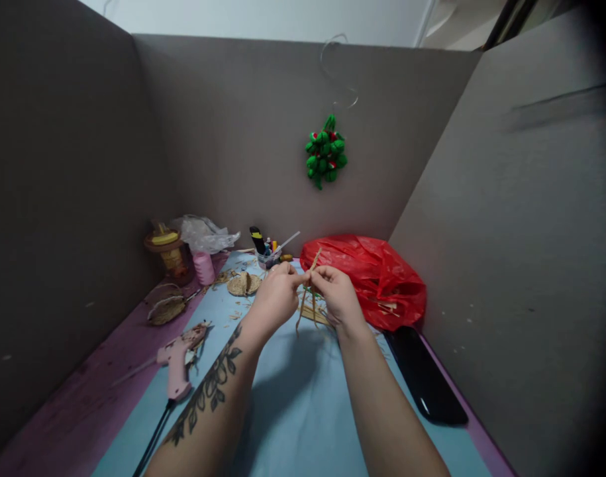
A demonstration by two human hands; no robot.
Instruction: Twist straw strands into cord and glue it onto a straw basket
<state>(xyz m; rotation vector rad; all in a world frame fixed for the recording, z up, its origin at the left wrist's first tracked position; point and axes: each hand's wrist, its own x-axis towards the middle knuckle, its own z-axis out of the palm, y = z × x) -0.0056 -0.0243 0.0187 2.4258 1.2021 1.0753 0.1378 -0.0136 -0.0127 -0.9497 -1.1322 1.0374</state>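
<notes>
In the head view both my hands meet over the far middle of the table. My left hand (277, 289) is closed, its fingertips pinching thin tan straw strips (314, 310). Opposite it, my right hand (336, 291) pinches the same strips between thumb and forefinger. One end sticks up above my fingers, and two narrow ends hang down below. Under my hands lies a bundle of flat straw (315, 314) among loose scraps. Left of my left hand is a round woven straw piece (244, 284) with an upright band across it.
A pink glue gun (176, 358) with its cord lies at left. Behind it are a woven piece (167, 309), a pink spool (204, 268) and a lidded jar (171, 258). A tool cup (269, 257), red plastic bag (382, 281) and black phone-like slab (426, 377) stand around.
</notes>
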